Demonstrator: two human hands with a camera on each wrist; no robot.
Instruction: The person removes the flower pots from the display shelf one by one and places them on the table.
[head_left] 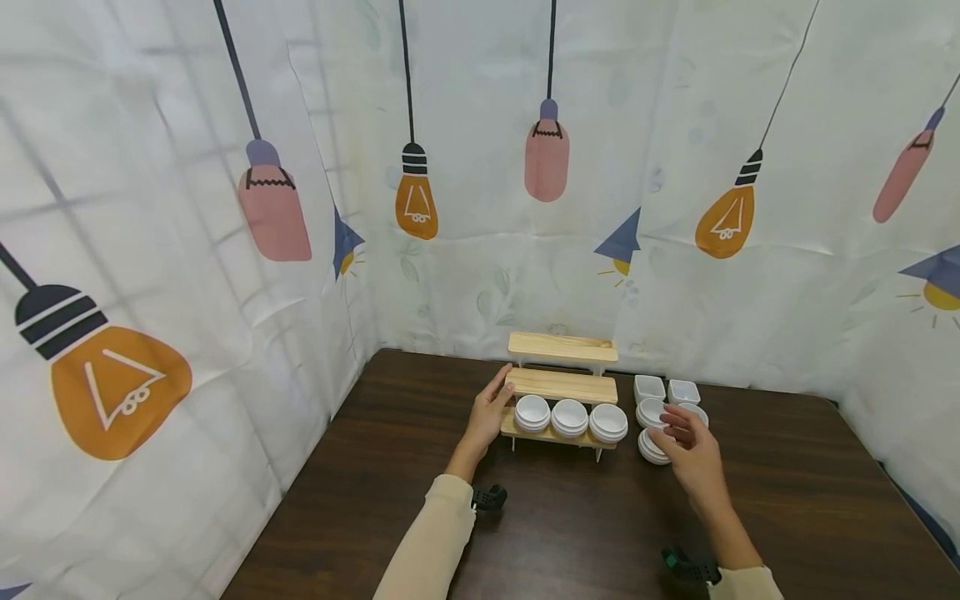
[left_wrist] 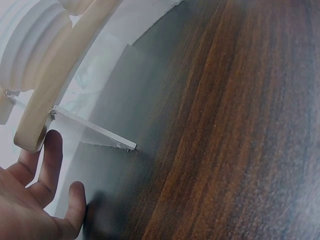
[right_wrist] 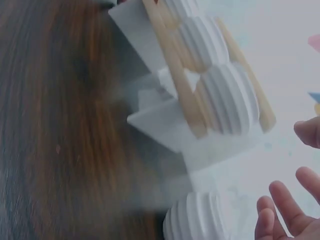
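Note:
A three-tier wooden rack (head_left: 561, 385) with clear supports stands on the table. Three short stacks of white round bowls (head_left: 570, 418) sit side by side on its lowest shelf (head_left: 507, 427). My left hand (head_left: 482, 422) is at the rack's left end, its fingers against the wooden edge; in the left wrist view, fingertips touch a board end (left_wrist: 31, 135). Over more stacked white bowls (head_left: 654, 450) right of the rack, my right hand (head_left: 696, 462) hovers with fingers loosely bent and nothing in them. It partly hides those bowls.
Two white square dishes (head_left: 683, 392) stand behind the right-hand bowls. The dark wooden table (head_left: 570, 525) ends at a white patterned curtain (head_left: 480, 283) at the back and sides. Both wrists carry black straps (head_left: 491, 497).

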